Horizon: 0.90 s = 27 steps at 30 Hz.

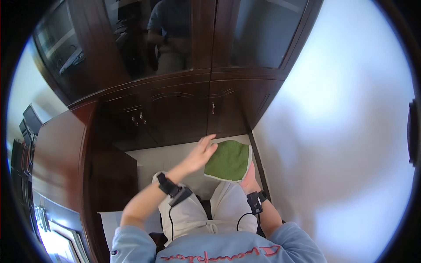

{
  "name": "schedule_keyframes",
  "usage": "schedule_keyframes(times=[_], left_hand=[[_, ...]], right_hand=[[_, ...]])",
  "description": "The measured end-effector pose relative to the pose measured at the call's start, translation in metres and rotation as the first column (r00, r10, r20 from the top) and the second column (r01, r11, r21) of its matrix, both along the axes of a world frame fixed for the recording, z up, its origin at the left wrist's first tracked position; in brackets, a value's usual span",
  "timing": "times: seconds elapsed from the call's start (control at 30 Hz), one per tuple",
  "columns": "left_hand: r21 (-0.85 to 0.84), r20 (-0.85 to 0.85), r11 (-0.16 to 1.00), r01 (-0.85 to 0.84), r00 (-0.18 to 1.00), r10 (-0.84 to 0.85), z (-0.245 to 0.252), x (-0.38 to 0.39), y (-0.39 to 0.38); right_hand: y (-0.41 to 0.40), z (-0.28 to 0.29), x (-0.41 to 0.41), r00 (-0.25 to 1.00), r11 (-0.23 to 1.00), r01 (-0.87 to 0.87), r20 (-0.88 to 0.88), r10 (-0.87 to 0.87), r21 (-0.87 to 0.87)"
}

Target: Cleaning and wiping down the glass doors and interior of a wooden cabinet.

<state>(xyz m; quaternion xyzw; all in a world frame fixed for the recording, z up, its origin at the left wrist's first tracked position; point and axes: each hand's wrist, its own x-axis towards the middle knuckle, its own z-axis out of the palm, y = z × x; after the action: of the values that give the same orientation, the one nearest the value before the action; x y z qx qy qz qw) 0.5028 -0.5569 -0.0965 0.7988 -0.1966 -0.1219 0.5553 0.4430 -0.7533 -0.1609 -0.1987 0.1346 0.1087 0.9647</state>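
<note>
A green cloth (228, 160) with a pale edging is spread out above my knees, roughly square. My right hand (249, 179) holds it from beneath at its lower right corner; most of the fingers are hidden behind the cloth. Beside the cloth's upper left edge is my left hand (201, 154), slightly blurred, its fingers apart and pointing up and right. Whether its thumb touches the cloth I cannot tell. Each wrist wears a black strapped device with a cable.
In front stands a dark wooden cabinet (177, 115) with glass upper doors. A brown wooden desk (59, 157) is at the left, with electronic equipment beyond it. A white wall (315, 148) rises close on the right. Pale floor (148, 161) shows between desk and cabinet.
</note>
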Motion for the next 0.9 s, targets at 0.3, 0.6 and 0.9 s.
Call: schedule_keyframes(times=[0.3,0.6,0.9], left_hand=[[-0.553,-0.761,0.723,-0.414,0.604,-0.237,-0.010,-0.123,0.032],[-0.578,-0.762,0.474,-0.665,0.648,-0.020,-0.015,-0.189,0.098],[-0.415,-0.847,0.302,-0.858,0.485,0.215,0.008,-0.239,0.131]], right_hand=[[0.049,0.029,-0.054,0.940,0.944,-0.331,0.088,0.330,-0.013],[0.084,0.105,-0.065,0.540,-0.059,0.626,0.377,0.753,-0.778],[0.158,0.320,-0.240,-0.602,0.596,0.796,0.256,0.757,0.106]])
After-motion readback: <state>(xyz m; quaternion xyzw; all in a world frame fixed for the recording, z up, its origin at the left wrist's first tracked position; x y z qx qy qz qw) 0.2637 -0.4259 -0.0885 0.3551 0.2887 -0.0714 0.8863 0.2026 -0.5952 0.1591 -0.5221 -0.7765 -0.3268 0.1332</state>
